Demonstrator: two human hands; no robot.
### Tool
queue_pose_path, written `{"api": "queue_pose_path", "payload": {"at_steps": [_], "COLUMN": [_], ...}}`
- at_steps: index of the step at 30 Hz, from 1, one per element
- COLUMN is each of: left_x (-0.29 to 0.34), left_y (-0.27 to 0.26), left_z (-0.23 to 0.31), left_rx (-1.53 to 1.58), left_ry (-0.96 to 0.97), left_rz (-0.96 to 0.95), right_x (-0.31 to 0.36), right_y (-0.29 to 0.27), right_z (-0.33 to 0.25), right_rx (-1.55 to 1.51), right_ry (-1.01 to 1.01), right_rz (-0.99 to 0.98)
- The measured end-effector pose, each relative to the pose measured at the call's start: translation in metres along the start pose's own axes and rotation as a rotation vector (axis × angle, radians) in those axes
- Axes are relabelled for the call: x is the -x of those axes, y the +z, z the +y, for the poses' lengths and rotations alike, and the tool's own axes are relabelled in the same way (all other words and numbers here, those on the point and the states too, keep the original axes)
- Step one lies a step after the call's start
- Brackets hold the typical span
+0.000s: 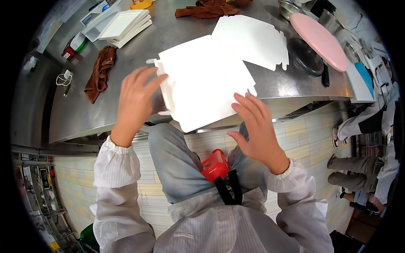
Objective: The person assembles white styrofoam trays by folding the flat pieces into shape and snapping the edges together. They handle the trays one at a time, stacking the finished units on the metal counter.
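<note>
A white cardboard box blank (206,84) with small tabs lies across the near edge of the steel table, its near corner overhanging. Along its left side a narrow flap is folded up. At that flap is my left hand (137,99), open, with fingers stretched over the edge. My right hand (255,126) is open too, fingertips by the blank's right edge and thumb apart; whether they touch it I cannot tell. Partly beneath its far right side lies a second flat white blank (257,40).
On the steel table (107,114) lie a brown cloth (100,74), stacked white trays (125,26), a white cable (64,78), a black pan (304,57) and a pink round board (318,41). A red container (215,165) shows between my knees. People (358,173) stand at right.
</note>
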State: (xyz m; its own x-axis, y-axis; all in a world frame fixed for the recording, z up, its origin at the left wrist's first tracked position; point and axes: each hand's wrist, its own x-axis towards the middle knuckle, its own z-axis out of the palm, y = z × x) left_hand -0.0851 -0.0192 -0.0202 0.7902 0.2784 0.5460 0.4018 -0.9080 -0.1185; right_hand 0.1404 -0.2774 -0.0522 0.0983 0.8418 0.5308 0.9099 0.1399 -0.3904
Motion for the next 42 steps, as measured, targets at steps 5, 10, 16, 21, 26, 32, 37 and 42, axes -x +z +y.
{"api": "queue_pose_path", "payload": {"at_steps": [5, 10, 16, 21, 26, 32, 37, 42], "left_x": [0.007, 0.012, -0.002, -0.053, -0.070, -0.076, -0.081, -0.087], "left_y": [-0.010, 0.005, 0.020, 0.031, 0.040, 0.039, 0.034, 0.044], "left_z": [0.058, 0.100, 0.075, 0.038, 0.016, -0.001, 0.002, 0.019], "left_rx": [0.318, 0.396, 0.440, 0.802, 0.670, 0.387, 0.335, 0.422], "left_ry": [0.015, 0.014, -0.110, -0.311, -0.217, -0.091, -0.089, -0.095], "left_rz": [0.048, -0.092, -0.140, -0.524, -0.681, -0.832, -0.883, -0.878], "right_x": [-0.016, -0.031, -0.072, -0.117, -0.143, -0.142, -0.130, -0.134], "right_y": [0.016, 0.045, 0.039, 0.029, 0.022, 0.004, 0.016, 0.044], "right_z": [0.009, 0.019, 0.021, 0.042, 0.029, 0.048, 0.050, 0.024], "right_rx": [0.160, 0.220, 0.156, -0.206, -0.055, -0.090, 0.055, 0.075], "right_ry": [-0.089, -0.183, -0.105, 0.369, 0.405, 0.530, 0.354, 0.250], "right_rz": [-0.030, 0.103, -0.060, -0.416, -0.609, -0.707, -0.653, -0.630]}}
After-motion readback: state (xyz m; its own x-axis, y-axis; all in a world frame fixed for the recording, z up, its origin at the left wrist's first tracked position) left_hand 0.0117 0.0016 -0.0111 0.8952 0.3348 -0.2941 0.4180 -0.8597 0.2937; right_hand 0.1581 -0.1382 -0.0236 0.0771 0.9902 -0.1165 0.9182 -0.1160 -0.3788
